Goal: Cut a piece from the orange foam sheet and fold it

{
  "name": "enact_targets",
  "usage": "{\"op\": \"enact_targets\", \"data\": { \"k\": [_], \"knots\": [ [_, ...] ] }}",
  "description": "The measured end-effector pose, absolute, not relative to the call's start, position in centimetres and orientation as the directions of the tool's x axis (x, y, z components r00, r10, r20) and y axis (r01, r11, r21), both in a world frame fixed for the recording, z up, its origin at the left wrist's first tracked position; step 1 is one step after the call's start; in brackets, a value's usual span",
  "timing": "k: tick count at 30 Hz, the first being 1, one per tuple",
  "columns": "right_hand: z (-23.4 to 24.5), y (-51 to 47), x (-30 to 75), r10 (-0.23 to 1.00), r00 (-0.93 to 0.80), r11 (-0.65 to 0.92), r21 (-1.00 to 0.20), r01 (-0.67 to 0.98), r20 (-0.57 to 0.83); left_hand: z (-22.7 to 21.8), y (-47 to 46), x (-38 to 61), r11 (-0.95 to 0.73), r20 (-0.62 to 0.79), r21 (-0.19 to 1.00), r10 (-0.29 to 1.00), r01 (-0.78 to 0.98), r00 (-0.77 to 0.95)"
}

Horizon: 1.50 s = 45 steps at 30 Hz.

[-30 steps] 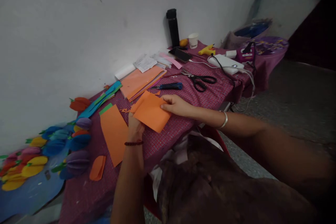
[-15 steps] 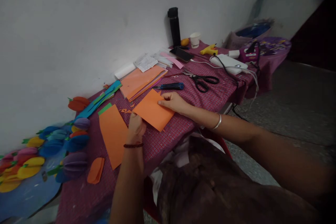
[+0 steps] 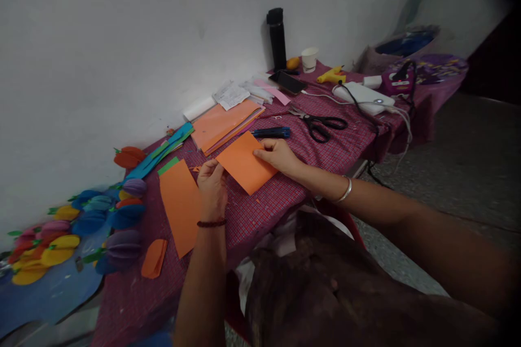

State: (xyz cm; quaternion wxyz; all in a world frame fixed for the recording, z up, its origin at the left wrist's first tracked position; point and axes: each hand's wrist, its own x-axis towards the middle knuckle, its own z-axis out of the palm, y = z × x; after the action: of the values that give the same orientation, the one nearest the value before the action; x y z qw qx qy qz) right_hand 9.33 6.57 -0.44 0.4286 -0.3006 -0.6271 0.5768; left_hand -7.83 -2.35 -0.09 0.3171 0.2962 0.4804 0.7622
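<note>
A rectangular piece of orange paper is held tilted above the checked tablecloth. My right hand pinches its right edge, thumb on top. My left hand is closed at its left corner, thumb and fingers together. Under and beside my left forearm lies a larger orange sheet with a green strip showing at its top. Small orange scraps lie beside my left hand. Just beyond the held paper is a blue-and-black cutter, partly covered by it.
Black-handled scissors lie beyond my right hand. Stacked coloured paper is near the wall. Paper fruit shapes crowd the left; folded orange cutouts lie in front. A bottle, phone, glue gun and white power bank stand farther back.
The view has shifted slightly, so everything sits further right. The held orange paper is raised a little, and my left fingers have changed their hold at its left corner.
</note>
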Motion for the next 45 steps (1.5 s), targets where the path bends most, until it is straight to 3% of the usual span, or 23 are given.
{"op": "enact_targets", "data": {
  "k": [13,29,45],
  "knots": [
    [-0.63,6.71,9.28,0.879,-0.430,0.179,-0.978,-0.103,0.206,-0.29,-2.63,-8.15,-0.332,0.149,0.918,0.796,-0.218,-0.587],
    [-0.56,6.77,9.34,0.873,-0.420,0.235,-0.969,-0.082,0.247,-0.82,-2.43,-7.94,-0.333,0.223,0.942,0.718,-0.043,-0.660],
    [-0.83,7.19,9.18,0.857,-0.429,0.281,-0.957,-0.077,0.286,-0.92,-2.59,-7.92,-0.313,0.272,0.949,0.734,0.046,-0.622]
  ]
}}
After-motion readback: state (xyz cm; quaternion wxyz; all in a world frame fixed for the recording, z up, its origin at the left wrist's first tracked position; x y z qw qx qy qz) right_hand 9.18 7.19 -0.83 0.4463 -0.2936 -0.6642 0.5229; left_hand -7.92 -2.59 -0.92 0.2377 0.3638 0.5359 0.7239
